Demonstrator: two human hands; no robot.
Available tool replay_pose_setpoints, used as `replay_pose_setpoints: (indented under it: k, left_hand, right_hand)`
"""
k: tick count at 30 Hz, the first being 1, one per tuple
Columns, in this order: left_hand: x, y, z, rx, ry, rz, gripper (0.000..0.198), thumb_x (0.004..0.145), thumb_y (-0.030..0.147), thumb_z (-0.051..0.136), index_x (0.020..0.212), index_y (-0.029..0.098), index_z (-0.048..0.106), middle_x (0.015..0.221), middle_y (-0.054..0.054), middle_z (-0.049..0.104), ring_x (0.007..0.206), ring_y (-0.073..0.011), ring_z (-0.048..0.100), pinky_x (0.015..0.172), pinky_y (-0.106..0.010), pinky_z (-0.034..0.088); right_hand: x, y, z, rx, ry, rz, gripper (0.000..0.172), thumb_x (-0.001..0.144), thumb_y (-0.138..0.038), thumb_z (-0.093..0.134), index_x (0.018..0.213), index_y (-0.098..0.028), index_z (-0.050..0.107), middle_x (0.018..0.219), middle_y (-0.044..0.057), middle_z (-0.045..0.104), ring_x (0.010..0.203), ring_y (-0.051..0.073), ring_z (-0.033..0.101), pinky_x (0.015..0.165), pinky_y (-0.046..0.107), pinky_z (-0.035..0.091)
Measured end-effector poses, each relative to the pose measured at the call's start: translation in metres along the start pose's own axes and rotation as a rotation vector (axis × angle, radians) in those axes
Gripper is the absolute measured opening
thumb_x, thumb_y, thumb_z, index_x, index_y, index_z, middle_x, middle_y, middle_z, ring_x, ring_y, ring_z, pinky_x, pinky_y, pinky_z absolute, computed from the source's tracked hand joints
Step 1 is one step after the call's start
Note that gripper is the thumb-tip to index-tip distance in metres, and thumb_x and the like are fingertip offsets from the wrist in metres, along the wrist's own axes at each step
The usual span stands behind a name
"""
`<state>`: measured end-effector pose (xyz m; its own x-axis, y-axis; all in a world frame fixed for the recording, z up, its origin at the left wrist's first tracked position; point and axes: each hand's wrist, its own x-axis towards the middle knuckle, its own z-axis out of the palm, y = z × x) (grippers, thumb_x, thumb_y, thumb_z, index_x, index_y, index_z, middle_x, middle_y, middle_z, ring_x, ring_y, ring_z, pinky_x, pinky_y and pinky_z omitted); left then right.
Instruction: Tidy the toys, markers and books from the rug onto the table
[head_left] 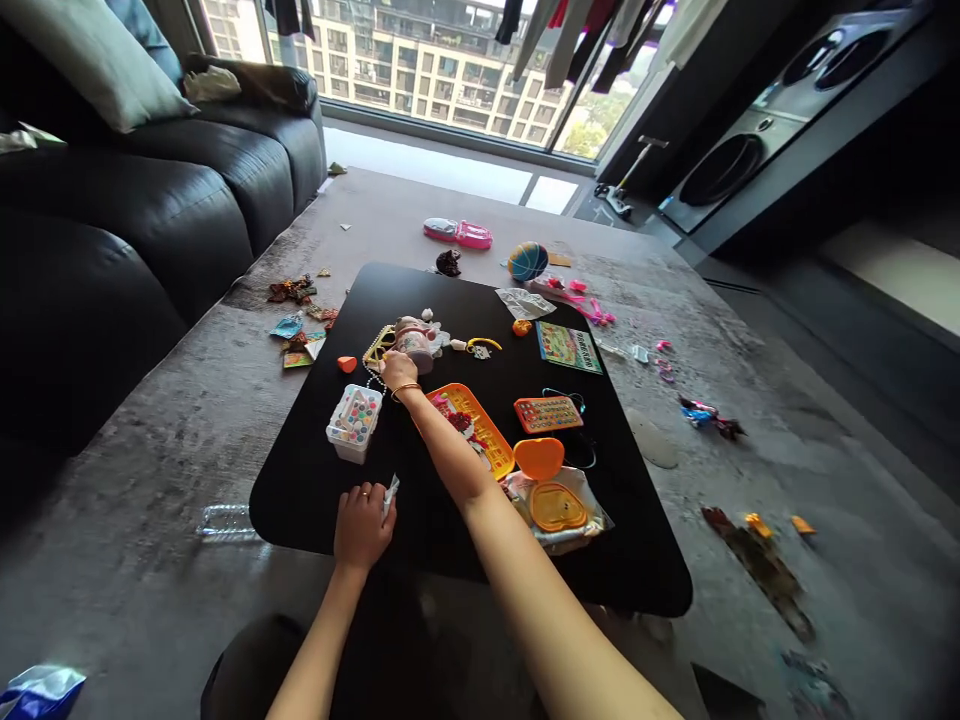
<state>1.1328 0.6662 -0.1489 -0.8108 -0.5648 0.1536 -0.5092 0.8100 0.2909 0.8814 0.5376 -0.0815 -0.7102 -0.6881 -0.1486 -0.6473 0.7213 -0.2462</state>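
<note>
My right hand [397, 371] reaches far across the black low table [315, 480] and closes on the edge of a pink toy cup [415, 345] beside yellow toy glasses [379, 346]. My left hand [362, 526] rests near the table's front edge, fingers curled round a small white scrap [391, 491]. A clear box of coloured beads [354, 423] stands between the two hands. An orange tray [480, 428] lies under my right forearm.
On the table also lie an orange toy keypad [548, 413], an orange heart-shaped case [547, 480], and a picture card [568, 347]. Toys litter the grey carpet: a pink toy [459, 234], a ball [527, 261]. A black sofa [150, 210] stands left.
</note>
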Motion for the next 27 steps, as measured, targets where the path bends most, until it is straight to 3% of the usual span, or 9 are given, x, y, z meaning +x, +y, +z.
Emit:
replay_pose_setpoints:
  k: [6, 12, 16, 17, 19, 21, 23, 25, 27]
  left_hand:
    - [-0.001, -0.002, 0.001, 0.035, 0.024, 0.021, 0.021, 0.095, 0.031, 0.045, 0.084, 0.019, 0.059, 0.083, -0.007, 0.061, 0.083, -0.0244, 0.056, 0.074, -0.036, 0.034]
    - [-0.001, -0.004, 0.001, 0.032, 0.011, 0.020, 0.024, 0.096, 0.033, 0.043, 0.087, 0.018, 0.060, 0.086, -0.009, 0.063, 0.086, -0.0258, 0.058, 0.076, -0.037, 0.037]
    - [-0.004, -0.008, 0.007, -0.089, 0.056, -0.016, 0.027, 0.097, 0.034, 0.042, 0.109, 0.014, 0.057, 0.099, -0.013, 0.066, 0.092, -0.0272, 0.061, 0.080, -0.039, 0.041]
    - [-0.005, -0.009, 0.008, -0.141, 0.087, -0.020, 0.031, 0.097, 0.033, 0.041, 0.117, 0.013, 0.054, 0.105, -0.014, 0.066, 0.096, -0.0276, 0.062, 0.081, -0.039, 0.042]
    - [-0.007, -0.011, 0.011, -0.242, 0.167, -0.008, 0.041, 0.098, 0.031, 0.039, 0.134, 0.011, 0.042, 0.122, -0.018, 0.061, 0.112, -0.0283, 0.059, 0.087, -0.040, 0.044]
    - [-0.009, -0.013, 0.012, -0.311, 0.239, 0.023, 0.052, 0.098, 0.029, 0.039, 0.145, 0.012, 0.027, 0.139, -0.021, 0.049, 0.128, -0.0288, 0.050, 0.093, -0.040, 0.044]
    - [-0.011, -0.014, 0.012, -0.327, 0.249, 0.071, 0.060, 0.095, 0.029, 0.043, 0.149, 0.013, 0.021, 0.147, -0.022, 0.040, 0.133, -0.0293, 0.046, 0.095, -0.040, 0.044]
    - [-0.011, -0.015, 0.011, -0.306, 0.195, 0.116, 0.055, 0.093, 0.028, 0.046, 0.145, 0.014, 0.032, 0.142, -0.020, 0.046, 0.125, -0.0288, 0.052, 0.092, -0.040, 0.045]
    - [-0.010, -0.014, 0.010, -0.256, 0.130, 0.121, 0.037, 0.094, 0.027, 0.045, 0.129, 0.015, 0.050, 0.124, -0.017, 0.060, 0.109, -0.0270, 0.059, 0.087, -0.038, 0.044]
  right_hand:
    - [-0.009, -0.008, 0.003, 0.039, 0.006, 0.016, 0.032, 0.094, -0.022, 0.055, 0.122, -0.007, 0.059, 0.110, 0.022, 0.070, 0.103, 0.024, 0.069, 0.084, 0.031, 0.053]
    - [-0.032, -0.011, -0.006, 0.102, 0.111, -0.016, 0.033, 0.101, -0.015, 0.032, 0.123, -0.013, 0.057, 0.113, 0.017, 0.069, 0.102, 0.021, 0.069, 0.086, 0.031, 0.052]
    - [-0.098, 0.020, -0.012, 0.285, 0.356, -0.063, 0.034, 0.104, -0.031, 0.030, 0.123, -0.017, 0.055, 0.122, 0.013, 0.062, 0.111, 0.019, 0.062, 0.092, 0.027, 0.049]
    - [-0.121, 0.030, -0.009, 0.375, 0.441, -0.069, 0.033, 0.103, -0.034, 0.033, 0.118, -0.017, 0.056, 0.120, 0.012, 0.061, 0.110, 0.019, 0.061, 0.093, 0.027, 0.048]
    - [-0.169, 0.046, 0.005, 0.487, 0.479, -0.069, 0.029, 0.101, -0.036, 0.037, 0.110, -0.018, 0.059, 0.113, 0.010, 0.062, 0.103, 0.018, 0.062, 0.090, 0.027, 0.048]
    - [-0.210, 0.055, 0.028, 0.632, 0.313, -0.083, 0.024, 0.098, -0.035, 0.044, 0.102, -0.018, 0.060, 0.096, 0.006, 0.066, 0.084, 0.016, 0.063, 0.077, 0.025, 0.050]
    - [-0.238, 0.056, 0.052, 0.777, 0.060, -0.125, 0.020, 0.093, -0.035, 0.052, 0.096, -0.018, 0.063, 0.081, 0.001, 0.066, 0.068, 0.013, 0.060, 0.066, 0.023, 0.047]
    - [-0.250, 0.056, 0.070, 0.885, -0.145, -0.167, 0.021, 0.089, -0.037, 0.058, 0.089, -0.017, 0.066, 0.075, 0.000, 0.067, 0.065, 0.013, 0.059, 0.062, 0.022, 0.046]
    - [-0.247, 0.060, 0.074, 0.947, -0.229, -0.178, 0.026, 0.088, -0.039, 0.059, 0.084, -0.015, 0.068, 0.075, 0.002, 0.069, 0.067, 0.013, 0.061, 0.064, 0.022, 0.047]
